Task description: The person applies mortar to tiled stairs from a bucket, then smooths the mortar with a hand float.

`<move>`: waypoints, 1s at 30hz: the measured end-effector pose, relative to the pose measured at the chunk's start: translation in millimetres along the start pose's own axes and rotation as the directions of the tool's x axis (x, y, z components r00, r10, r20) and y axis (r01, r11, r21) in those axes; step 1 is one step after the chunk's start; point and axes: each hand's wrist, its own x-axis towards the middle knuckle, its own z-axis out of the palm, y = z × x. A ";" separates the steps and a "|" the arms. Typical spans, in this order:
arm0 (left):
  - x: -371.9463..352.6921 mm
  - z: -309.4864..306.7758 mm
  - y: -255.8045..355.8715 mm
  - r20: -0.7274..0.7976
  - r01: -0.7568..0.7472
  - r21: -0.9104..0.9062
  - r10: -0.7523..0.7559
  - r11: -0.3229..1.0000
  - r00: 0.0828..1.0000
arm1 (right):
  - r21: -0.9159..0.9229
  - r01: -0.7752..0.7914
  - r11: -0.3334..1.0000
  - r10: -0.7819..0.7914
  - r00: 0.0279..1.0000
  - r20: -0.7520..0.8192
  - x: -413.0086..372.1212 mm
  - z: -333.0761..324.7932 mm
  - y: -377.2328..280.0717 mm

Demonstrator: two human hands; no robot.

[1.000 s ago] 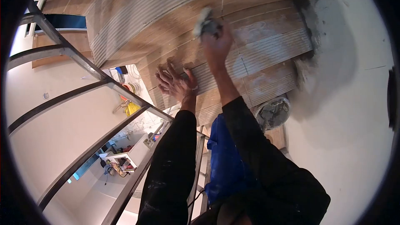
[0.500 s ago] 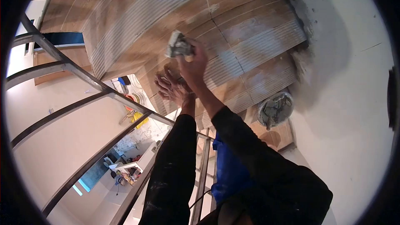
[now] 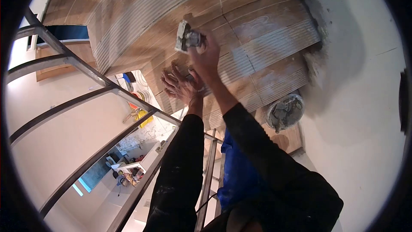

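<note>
Wood-look tiled stairs (image 3: 274, 25) with ribbed edge strips and pale grout smears fill the upper middle. My left hand (image 3: 184, 87) lies on a lower tread, its dusty fingers spread. Up and to the right of it, my right hand (image 3: 207, 56) grips a grout-covered tool (image 3: 183, 36) with a pale flat face and a dark, smeared handle side. The tool is over the tread near a riser; whether it touches the tile I cannot tell. A bucket (image 3: 285, 111) of grey mortar, with a handle sticking out, stands on a lower step to the right.
A metal railing (image 3: 88, 69) runs diagonally along the left, with the floor below seen through it. Down there are a yellow object (image 3: 146, 119) and a cluttered white unit (image 3: 137, 167). A plastered wall (image 3: 352, 146) rises on the right, stained grey beside the steps.
My right hand has moved slightly up and right, and the tool has turned to show more of its side. My left hand stays on the tread with fingers spread. The view has shifted slightly.
</note>
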 end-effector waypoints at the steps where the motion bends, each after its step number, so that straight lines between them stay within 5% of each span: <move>1: 1.9 -1.0 1.7 0.021 0.010 -0.004 -0.010 1.000 1.000 | 0.196 -0.086 0.977 0.108 0.989 -0.105 -9.2 7.8 -10.4; 3: 1.8 -0.4 2.6 0.006 0.009 -0.021 -0.009 1.000 1.000 | 0.477 -0.347 0.807 0.467 0.870 -0.159 -14.4 0.7 -24.1; 4: 1.4 0.3 2.3 -0.007 0.009 -0.039 -0.009 0.999 1.000 | 0.475 -0.352 0.807 0.469 0.870 -0.153 -10.1 -8.8 -24.3; 6: 0.7 1.6 1.0 -0.007 0.013 -0.021 -0.013 1.000 1.000 | 0.903 -0.310 0.297 0.683 0.730 0.026 2.7 -27.4 -23.4; 8: 2.5 2.4 2.7 -0.012 0.025 -0.013 -0.026 1.000 1.000 | 0.893 -0.351 0.283 0.687 0.724 0.067 19.4 -48.3 -25.7; 10: 1.4 2.1 2.1 -0.009 0.016 -0.008 -0.016 1.000 1.000 | 0.901 -0.427 0.076 0.751 0.619 0.230 39.2 -61.6 -16.5; 14: 2.3 0.6 0.4 0.001 0.004 -0.012 -0.004 1.000 1.000 | 0.899 -0.439 0.000 0.796 0.544 0.266 77.4 -59.2 11.4; 16: 1.5 -0.4 2.3 0.025 0.034 -0.028 -0.033 0.999 0.999 | 0.926 -0.343 0.157 0.755 0.646 0.111 106.4 -76.9 17.8; 18: 1.2 0.1 0.0 0.019 0.031 -0.038 -0.030 0.999 0.999 | 0.928 -0.343 0.144 0.614 0.766 0.188 138.4 -118.1 36.2; 20: -0.4 -1.4 1.3 0.017 0.020 -0.048 -0.020 0.999 1.000 | 0.908 -0.419 -0.014 0.351 0.848 0.397 185.2 -183.9 55.6; 22: 1.8 -4.2 3.4 0.021 0.024 -0.042 -0.023 0.999 1.000 | 0.855 -0.199 0.478 0.457 0.888 -0.049 199.9 -201.1 16.4; 26: -0.7 2.5 0.2 -0.002 0.019 -0.032 -0.019 0.999 1.000 | 0.764 -0.229 0.604 0.532 0.829 -0.172 187.1 -212.4 -16.7; 29: 2.5 5.2 0.8 -0.006 0.008 -0.031 -0.008 0.999 1.000 | 0.657 -0.200 0.727 0.368 0.921 -0.128 132.8 -185.4 -1.7; 30: 1.0 6.1 0.4 -0.011 0.016 -0.023 -0.016 1.000 1.000 | 0.465 -0.146 0.873 0.273 0.937 -0.219 122.3 -170.5 1.7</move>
